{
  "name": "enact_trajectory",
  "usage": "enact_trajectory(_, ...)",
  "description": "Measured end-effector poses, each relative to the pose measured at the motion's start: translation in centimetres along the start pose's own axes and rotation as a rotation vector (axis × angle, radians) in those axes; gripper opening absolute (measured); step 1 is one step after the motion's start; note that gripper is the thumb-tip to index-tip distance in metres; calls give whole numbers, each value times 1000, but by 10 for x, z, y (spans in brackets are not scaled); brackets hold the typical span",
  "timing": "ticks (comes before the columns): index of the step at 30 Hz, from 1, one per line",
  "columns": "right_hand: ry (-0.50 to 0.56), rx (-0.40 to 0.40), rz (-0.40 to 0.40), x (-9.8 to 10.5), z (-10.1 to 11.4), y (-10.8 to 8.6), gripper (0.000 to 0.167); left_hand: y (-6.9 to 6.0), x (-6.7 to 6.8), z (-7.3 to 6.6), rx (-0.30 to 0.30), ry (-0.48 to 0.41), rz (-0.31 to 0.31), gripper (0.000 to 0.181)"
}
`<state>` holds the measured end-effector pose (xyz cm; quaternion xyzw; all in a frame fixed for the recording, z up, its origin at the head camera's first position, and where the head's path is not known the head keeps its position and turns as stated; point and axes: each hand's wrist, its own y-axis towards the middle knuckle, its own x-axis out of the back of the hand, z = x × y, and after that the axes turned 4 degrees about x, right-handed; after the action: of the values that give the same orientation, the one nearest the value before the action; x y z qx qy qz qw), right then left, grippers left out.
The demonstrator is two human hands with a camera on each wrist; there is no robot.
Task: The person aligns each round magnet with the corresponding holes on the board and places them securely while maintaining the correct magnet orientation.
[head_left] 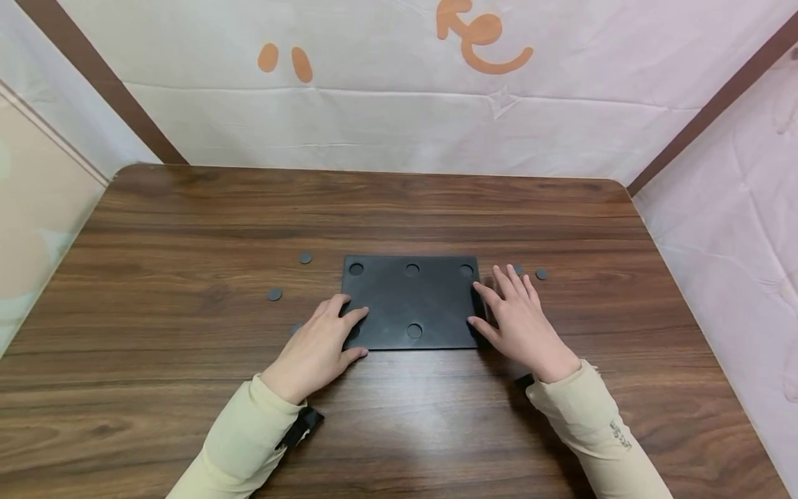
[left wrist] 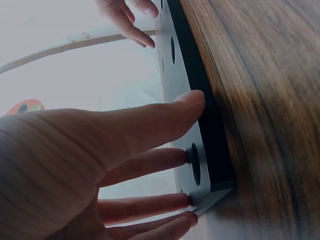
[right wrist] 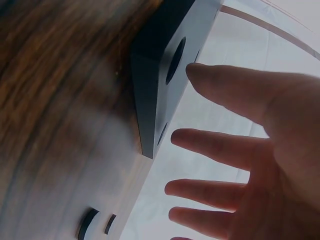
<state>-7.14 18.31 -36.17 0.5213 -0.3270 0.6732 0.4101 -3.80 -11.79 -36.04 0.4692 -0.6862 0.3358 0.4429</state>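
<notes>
A black rectangular board point(head_left: 411, 298) with round recesses in its top lies flat on the wooden table. At its front left corner my left hand point(head_left: 314, 350) rests with extended fingers. In the left wrist view, the thumb point(left wrist: 190, 100) touches the board's front edge, and the fingertips reach its top and left side near a recess. My right hand point(head_left: 520, 329) is spread beside the right end, holding nothing. In the right wrist view its straight fingers point(right wrist: 215, 145) appear just off the board point(right wrist: 195, 30). This hand partly hides the board's right side.
Small dark discs lie to the left, a far one point(head_left: 305, 258), a nearer one point(head_left: 274, 294) and one partly behind my left hand. Another disc point(head_left: 542, 274) lies at the right, with one more partly behind my right fingers. A white curtain point(head_left: 399, 125) hangs behind the table.
</notes>
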Motion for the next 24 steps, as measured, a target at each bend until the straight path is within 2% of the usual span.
enact_trajectory(4, -10, -14, -14, 1, -1, -2, 53, 1, 0, 0, 3, 9, 2, 54)
enact_trajectory(14, -39, -79, -127, 2, -6, -7, 38, 4, 2, -4, 12, 12, 11, 53)
enact_trajectory(24, -47, -79, -142, -1, -9, -8, 37, 5, 2, -4, 33, -8, 14, 53)
